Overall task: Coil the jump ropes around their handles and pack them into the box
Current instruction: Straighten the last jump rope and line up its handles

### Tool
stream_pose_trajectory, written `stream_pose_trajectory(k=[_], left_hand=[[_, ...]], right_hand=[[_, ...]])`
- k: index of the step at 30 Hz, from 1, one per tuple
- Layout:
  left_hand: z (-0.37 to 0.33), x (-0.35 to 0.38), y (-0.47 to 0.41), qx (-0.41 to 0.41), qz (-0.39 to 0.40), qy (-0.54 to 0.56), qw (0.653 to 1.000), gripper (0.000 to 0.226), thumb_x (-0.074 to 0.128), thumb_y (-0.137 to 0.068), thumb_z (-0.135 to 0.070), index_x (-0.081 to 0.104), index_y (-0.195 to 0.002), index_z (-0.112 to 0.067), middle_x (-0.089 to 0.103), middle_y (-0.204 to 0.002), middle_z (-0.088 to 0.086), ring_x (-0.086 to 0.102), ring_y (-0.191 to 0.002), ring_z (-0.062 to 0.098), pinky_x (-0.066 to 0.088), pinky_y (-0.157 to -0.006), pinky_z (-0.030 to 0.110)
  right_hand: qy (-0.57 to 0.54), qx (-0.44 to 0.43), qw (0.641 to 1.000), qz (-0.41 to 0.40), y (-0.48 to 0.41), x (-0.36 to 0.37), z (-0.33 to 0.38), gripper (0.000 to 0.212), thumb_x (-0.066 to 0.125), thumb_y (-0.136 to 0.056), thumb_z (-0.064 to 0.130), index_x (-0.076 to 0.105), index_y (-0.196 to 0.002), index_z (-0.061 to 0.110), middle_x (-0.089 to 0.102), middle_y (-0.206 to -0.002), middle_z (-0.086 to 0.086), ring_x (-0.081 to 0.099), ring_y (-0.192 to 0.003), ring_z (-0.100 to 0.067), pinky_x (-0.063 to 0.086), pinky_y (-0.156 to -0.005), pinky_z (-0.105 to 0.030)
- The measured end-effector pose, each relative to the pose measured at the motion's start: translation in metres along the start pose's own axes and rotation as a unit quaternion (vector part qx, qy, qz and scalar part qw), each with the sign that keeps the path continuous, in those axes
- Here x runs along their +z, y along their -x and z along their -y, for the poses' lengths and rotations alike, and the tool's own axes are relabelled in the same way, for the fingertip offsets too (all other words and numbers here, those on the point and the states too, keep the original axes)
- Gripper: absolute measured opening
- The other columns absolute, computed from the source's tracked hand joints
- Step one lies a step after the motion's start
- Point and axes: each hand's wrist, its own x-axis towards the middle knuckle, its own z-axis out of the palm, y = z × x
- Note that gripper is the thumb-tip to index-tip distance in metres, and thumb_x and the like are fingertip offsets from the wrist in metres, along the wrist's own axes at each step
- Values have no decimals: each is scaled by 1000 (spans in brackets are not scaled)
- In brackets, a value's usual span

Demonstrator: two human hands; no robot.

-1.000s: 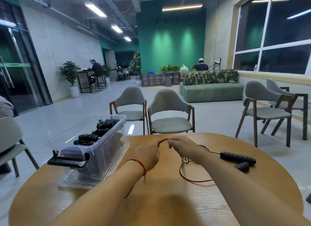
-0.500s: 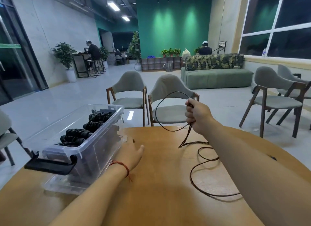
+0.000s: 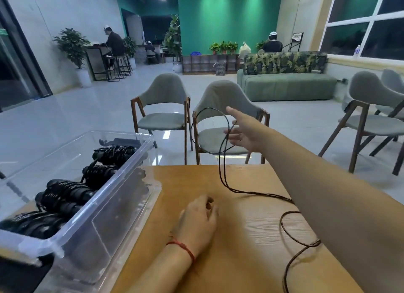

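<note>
A thin black jump rope [image 3: 220, 174] forms a loop in the air and trails down over the wooden table [image 3: 236, 260] towards the right; its handles are out of view. My right hand [image 3: 244, 133] reaches forward above the table's far edge with fingers straight and spread, and the loop hangs over them. My left hand [image 3: 199, 220] rests on the table with loosely curled fingers and holds nothing. To the left stands the clear plastic box [image 3: 105, 205], which holds several coiled black jump ropes [image 3: 65, 194].
Two grey chairs [image 3: 164, 100] [image 3: 220, 96] stand just beyond the table's far edge, and more chairs [image 3: 371, 109] stand at the right. The box overhangs the table's left side. A green sofa [image 3: 288, 85] and seated people are far behind.
My right hand lifted the rope up off the table, then straightened its fingers from a fist. My left hand let go of the rope and settled on the table beside the box.
</note>
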Motion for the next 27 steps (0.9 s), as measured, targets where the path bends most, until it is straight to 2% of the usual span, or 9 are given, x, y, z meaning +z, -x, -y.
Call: stream_pose_trajectory(k=[1,3,9,14,17,19,22,25,27], left_hand=[[2,2,-3,4,-9,-2,1000,27,48,-104,-53,58,-125,-39,61,-111,-22,59,-104,4,55,-96,36],[6,7,-7,12,-24,-17,1000,24,47,-105,-51,58,-121,-37,61,-110,-21,57,-106,3,50,-99,36],[3,15,-9,23,-19,-45,999,31,43,-105,-55,58,-125,-37,62,-115,-20,53,-112,5,45,-100,34],[-20,22,-1,39,19,-43,998,34,44,-106,-54,59,-130,-36,64,-119,-17,52,-116,8,40,-105,35],[-40,32,9,66,55,-25,996,35,46,-105,-55,60,-132,-36,64,-121,-17,53,-119,8,40,-108,37],[-54,38,17,83,84,-20,993,40,47,-104,-59,59,-134,-36,64,-125,-17,53,-122,7,40,-111,38],[-74,48,28,107,116,-53,986,53,48,-100,-68,57,-140,-34,60,-135,-14,50,-128,9,40,-115,39],[-97,61,39,119,131,-109,978,66,48,-92,-78,58,-138,-31,57,-136,-10,48,-128,13,40,-114,41],[-111,70,45,109,126,-136,977,63,50,-88,-79,62,-126,-30,58,-126,-6,50,-120,17,44,-107,43]], right_hand=[[66,42,997,6,-8,-5,-6,70,66,-94,69,45,-144,24,62,-124,-16,64,-114,-34,55,-100,-47],[167,86,982,-6,-20,-15,-23,91,65,-86,79,39,-157,27,55,-145,-18,58,-130,-41,46,-114,-59],[229,91,969,36,-11,-48,-71,88,59,-98,70,32,-163,18,57,-147,-9,53,-138,-35,42,-117,-57],[292,109,950,36,18,-84,-83,71,64,-96,68,50,-152,26,62,-143,-4,58,-125,-27,43,-110,-53],[404,109,908,25,43,-104,-86,56,65,-95,63,63,-137,25,64,-136,-3,57,-120,-21,44,-109,-53],[454,101,885,15,58,-119,-90,46,65,-102,46,64,-139,18,60,-141,0,53,-129,-23,41,-113,-45],[556,118,823,-5,82,-143,-97,44,67,-99,34,65,-139,16,59,-149,-4,52,-136,-27,42,-117,-47],[618,164,769,4,109,-162,-106,45,68,-98,30,62,-139,15,70,-131,-7,67,-120,-29,53,-108,-45],[645,180,742,13,120,-169,-116,36,71,-94,28,68,-128,15,76,-113,-6,75,-102,-25,60,-98,-42]])
